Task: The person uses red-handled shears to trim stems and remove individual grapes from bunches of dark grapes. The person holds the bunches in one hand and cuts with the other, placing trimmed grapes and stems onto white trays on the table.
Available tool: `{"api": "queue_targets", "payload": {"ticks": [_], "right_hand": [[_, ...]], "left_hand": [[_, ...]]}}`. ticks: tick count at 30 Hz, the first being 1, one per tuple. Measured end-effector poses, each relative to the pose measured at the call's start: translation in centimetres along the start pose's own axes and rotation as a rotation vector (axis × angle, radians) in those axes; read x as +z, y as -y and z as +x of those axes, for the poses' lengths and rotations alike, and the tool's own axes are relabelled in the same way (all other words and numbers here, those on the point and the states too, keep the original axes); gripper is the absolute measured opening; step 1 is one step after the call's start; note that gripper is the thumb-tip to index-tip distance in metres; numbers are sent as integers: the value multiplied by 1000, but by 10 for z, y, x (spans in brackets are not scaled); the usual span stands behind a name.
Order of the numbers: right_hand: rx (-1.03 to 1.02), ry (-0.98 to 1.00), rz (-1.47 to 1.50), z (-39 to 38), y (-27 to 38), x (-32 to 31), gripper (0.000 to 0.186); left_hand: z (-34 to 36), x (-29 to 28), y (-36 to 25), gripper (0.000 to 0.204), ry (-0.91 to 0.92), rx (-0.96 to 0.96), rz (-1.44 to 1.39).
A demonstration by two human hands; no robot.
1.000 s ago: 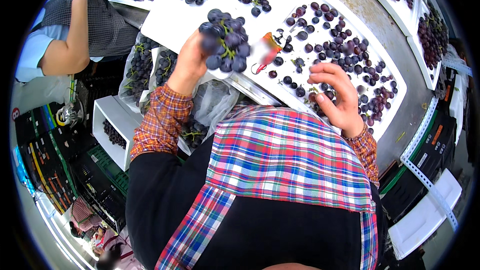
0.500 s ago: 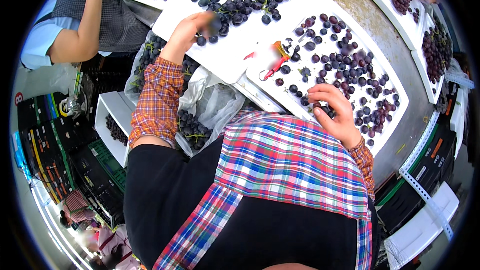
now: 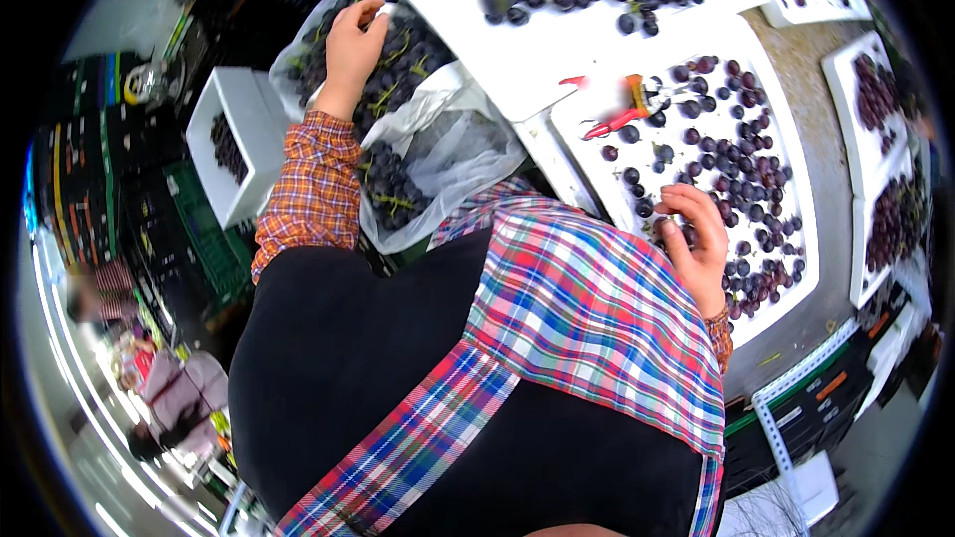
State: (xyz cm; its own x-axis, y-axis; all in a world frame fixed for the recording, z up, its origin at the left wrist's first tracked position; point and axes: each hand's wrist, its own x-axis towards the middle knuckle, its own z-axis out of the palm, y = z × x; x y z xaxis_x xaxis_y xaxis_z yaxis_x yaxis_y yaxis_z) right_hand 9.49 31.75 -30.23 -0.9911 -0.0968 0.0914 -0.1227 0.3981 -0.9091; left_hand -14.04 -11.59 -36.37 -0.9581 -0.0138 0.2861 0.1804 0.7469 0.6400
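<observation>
Currently I log: left hand (image 3: pixel 353 48) curled onto grape bunches (image 3: pixel 398 60) in the plastic-lined crate (image 3: pixel 453 144), best lifted by the stem; right hand (image 3: pixel 696 244) pinching loose grapes (image 3: pixel 741 189) on the white tray (image 3: pixel 796 239).

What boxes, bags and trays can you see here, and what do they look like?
Plastic bag: clear, crumpled, lower left of the table, full of dark grapes; left hand reaches in.
White tray: flat, rectangular, loose grapes; right hand rests on it.
White box: left of the bag, grapes inside.
</observation>
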Motion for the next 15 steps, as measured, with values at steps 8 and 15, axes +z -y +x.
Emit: {"api": "queue_targets", "payload": {"ticks": [8,15], "right_hand": [[-2,139,-24,19,-5,7,22],[-69,167,-59,35,-2,7,19]], "left_hand": [[-148,-64,65,22,422,-379,402],[-202,-88,75,23,489,-640,499]]}}
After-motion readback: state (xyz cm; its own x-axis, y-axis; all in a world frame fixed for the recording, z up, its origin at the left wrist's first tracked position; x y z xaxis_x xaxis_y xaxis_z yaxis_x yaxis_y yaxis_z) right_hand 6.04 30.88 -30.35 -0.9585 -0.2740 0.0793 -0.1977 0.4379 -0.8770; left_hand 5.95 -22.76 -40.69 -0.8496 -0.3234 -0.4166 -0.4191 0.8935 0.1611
